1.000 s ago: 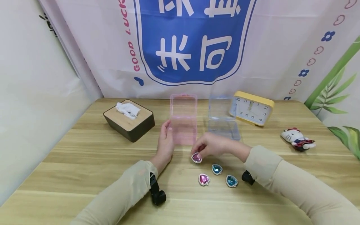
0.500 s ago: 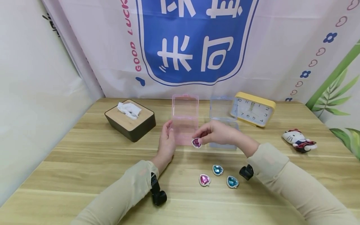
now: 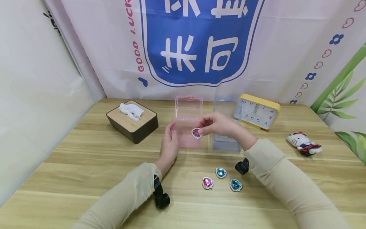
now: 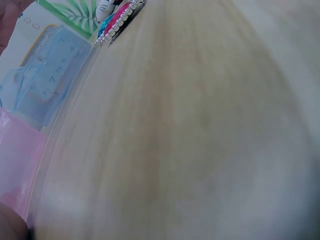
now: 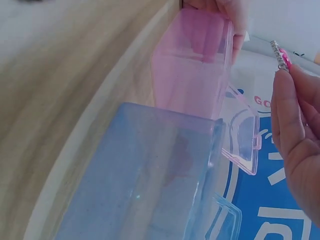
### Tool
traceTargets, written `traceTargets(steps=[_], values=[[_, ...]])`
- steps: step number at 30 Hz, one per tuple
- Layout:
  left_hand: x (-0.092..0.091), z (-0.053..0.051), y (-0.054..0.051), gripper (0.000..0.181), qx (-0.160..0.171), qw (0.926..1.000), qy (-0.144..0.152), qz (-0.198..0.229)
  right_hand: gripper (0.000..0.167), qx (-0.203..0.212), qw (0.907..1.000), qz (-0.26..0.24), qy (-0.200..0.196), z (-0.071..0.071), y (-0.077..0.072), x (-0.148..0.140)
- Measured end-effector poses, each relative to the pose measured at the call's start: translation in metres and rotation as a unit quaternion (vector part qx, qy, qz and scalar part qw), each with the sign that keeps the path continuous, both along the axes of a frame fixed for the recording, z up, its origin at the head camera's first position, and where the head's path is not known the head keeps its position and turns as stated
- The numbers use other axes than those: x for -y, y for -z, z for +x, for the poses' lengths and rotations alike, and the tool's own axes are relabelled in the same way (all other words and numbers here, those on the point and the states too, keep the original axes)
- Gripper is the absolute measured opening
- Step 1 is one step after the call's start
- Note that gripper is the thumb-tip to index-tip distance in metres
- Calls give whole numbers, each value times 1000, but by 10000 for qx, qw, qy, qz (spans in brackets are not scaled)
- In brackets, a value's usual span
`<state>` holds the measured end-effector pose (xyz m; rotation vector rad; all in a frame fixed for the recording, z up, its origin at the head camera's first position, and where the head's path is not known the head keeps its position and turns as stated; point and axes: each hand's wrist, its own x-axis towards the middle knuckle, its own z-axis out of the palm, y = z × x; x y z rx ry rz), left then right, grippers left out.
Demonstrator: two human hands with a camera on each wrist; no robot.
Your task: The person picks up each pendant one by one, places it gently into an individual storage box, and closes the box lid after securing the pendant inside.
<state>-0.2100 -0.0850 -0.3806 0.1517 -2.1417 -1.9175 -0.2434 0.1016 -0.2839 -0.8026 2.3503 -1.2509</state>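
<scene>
Pinching pink gem [image 3: 196, 133] in right hand [image 3: 216, 125], thumb against fingers, seemingly above right side of pink box [image 3: 186, 142]. Resting left hand [image 3: 169, 144] along box's left side, fingers loosely extended. Best centre gem over box, lower past rim, release gently. Hard to judge gem's height above box; unable to see all left fingers.

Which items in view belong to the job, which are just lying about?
Likely part of the job:
- pink heart gem held in the right hand
- second pink heart gem on the table
- two teal heart gems
- open pink box, left hand against it
- open blue box

Probably just lying about:
- tissue box
- yellow clock
- plush toy
</scene>
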Motion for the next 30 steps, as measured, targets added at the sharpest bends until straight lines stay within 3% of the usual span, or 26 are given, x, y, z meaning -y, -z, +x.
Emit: traceTargets(steps=[7, 16, 30], values=[[0, -1, 0, 40, -48, 10000, -19, 13, 15, 50, 9997, 37, 233, -11, 1, 10], [-1, 1, -1, 40, -37, 10000, -86, -7, 14, 60, 9995, 177, 259, -19, 8, 27], [-1, 2, 1, 35, -176, 9996, -175, -95, 12, -180, 9930, 1102, -387, -29, 18, 50]])
